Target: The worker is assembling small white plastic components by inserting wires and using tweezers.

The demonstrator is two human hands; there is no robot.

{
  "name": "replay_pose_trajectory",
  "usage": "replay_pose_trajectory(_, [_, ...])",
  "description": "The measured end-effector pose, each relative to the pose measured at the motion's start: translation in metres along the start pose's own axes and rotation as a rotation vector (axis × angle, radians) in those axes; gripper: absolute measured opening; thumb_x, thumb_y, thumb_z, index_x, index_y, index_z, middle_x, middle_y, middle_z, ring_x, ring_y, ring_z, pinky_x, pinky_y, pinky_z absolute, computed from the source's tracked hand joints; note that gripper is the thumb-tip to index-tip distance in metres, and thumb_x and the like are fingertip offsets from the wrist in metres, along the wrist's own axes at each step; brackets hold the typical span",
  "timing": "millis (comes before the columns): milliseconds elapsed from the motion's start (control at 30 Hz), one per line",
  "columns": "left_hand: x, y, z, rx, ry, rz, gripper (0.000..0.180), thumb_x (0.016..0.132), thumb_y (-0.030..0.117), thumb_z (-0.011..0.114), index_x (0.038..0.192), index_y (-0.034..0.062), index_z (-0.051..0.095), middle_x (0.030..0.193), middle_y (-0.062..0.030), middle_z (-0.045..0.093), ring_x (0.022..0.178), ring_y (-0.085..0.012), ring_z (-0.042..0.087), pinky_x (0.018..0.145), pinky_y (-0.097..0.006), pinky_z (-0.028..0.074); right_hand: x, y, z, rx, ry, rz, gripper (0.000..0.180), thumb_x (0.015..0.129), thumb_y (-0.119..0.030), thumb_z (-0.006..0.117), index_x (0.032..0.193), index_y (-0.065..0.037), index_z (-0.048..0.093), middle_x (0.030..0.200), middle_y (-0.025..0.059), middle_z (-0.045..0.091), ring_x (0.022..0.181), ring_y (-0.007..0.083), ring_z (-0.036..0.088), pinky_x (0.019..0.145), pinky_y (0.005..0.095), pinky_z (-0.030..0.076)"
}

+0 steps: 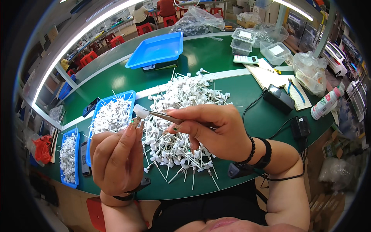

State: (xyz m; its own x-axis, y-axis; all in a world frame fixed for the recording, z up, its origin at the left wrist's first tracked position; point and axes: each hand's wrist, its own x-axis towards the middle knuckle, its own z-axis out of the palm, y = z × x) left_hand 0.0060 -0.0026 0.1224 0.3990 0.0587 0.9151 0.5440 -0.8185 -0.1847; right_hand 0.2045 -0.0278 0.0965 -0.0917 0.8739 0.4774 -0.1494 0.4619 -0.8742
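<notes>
My right hand [210, 125] is closed around metal tweezers [159, 115], whose tips reach left to a small white plastic piece [140, 111]. My left hand [118, 160] pinches that piece from below, between thumb and fingertips. Whether the tweezers grip the piece or only touch it, I cannot tell. Beneath and beyond both hands spreads a large heap of white-headed parts with thin stems [185, 91]. To the left, a blue tray [133, 101] holds more of these parts, and a smaller blue tray [77, 172] beside it holds similar ones.
A larger blue tray [156, 49] rests on a dark box across the green table [116, 79]. At right are a black power adapter [279, 97], cables, a notebook [263, 73], a calculator [245, 59], blue-handled pliers [296, 91] and a white-and-pink bottle [327, 102]. A phone [85, 158] lies between the left trays.
</notes>
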Motion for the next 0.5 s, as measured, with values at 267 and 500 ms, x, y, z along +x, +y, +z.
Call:
replay_pose_trajectory(267, [-0.0007, 0.0, 0.0005, -0.002, -0.006, -0.002, 0.034, 0.066, -0.009, 0.073, 0.098, -0.0009, 0.064, 0.079, -0.0061, 0.057, 0.064, -0.0184, 0.052, 0.053, -0.026, 0.043, 0.0008, 0.002, 0.0002, 0.0, 0.005, 0.009, 0.024, 0.082, -0.001, 0.061, 0.106, -0.004, 0.064, 0.078, 0.0051, 0.068, 0.051, 0.0032, 0.056, 0.045, 0.0173, 0.045])
replay_pose_trajectory(500, [0.0002, -0.0013, 0.0031, -0.001, 0.011, 0.008, 0.034, 0.066, -0.009, 0.073, 0.098, -0.0015, 0.064, 0.079, -0.0062, 0.057, 0.063, -0.0184, 0.052, 0.053, -0.027, 0.043, 0.0007, 0.002, -0.0011, -0.067, 0.042, -0.036, 0.024, 0.082, 0.0, 0.061, 0.105, -0.004, 0.064, 0.078, 0.0053, 0.067, 0.051, 0.0035, 0.056, 0.046, 0.0176, 0.045])
